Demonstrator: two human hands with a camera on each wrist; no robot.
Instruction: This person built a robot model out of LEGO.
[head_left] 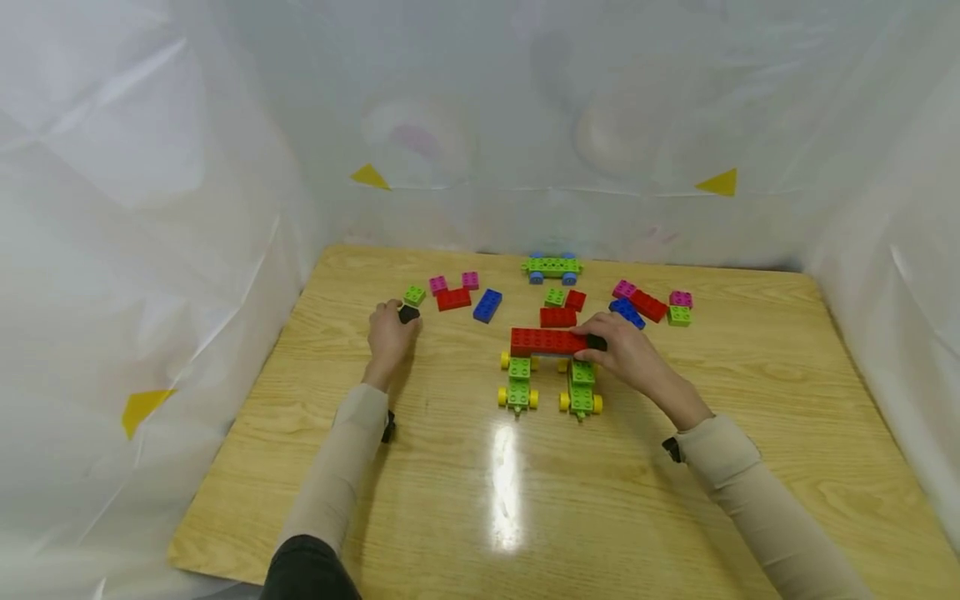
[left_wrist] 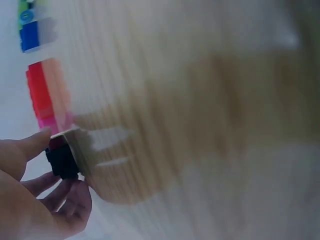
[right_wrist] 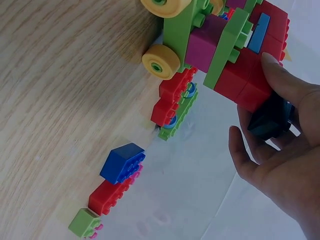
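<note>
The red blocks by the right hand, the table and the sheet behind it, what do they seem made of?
Red blocks: hard moulded plastic, by the look, with straight edges and round studs. Table: wood-grain surface with a glossy reflection; solid wood or laminate, I can't tell. Sheet: probably thin plastic film, judging by its creases and shine.

"What is the assembled toy like?"
"A red brick row [head_left: 546, 342] spans two green wheeled bases [right_wrist: 175, 40], their yellow wheels [right_wrist: 161, 62] down on the tabletop [head_left: 442, 475]. The bases jut out nearer the person."
"How is it stacked?"
"At the right end, a purple brick [right_wrist: 207, 45], then a green brick [right_wrist: 226, 54], then the red row, with a blue piece [right_wrist: 259, 32] set in it."
"And the black blocks?"
"One black block [left_wrist: 64, 161] is pinched in the left fingers [left_wrist: 80, 200], well apart from the toy; a second black block [right_wrist: 270, 119] sits in the right fingers [right_wrist: 243, 157], beside the row's right end."
</note>
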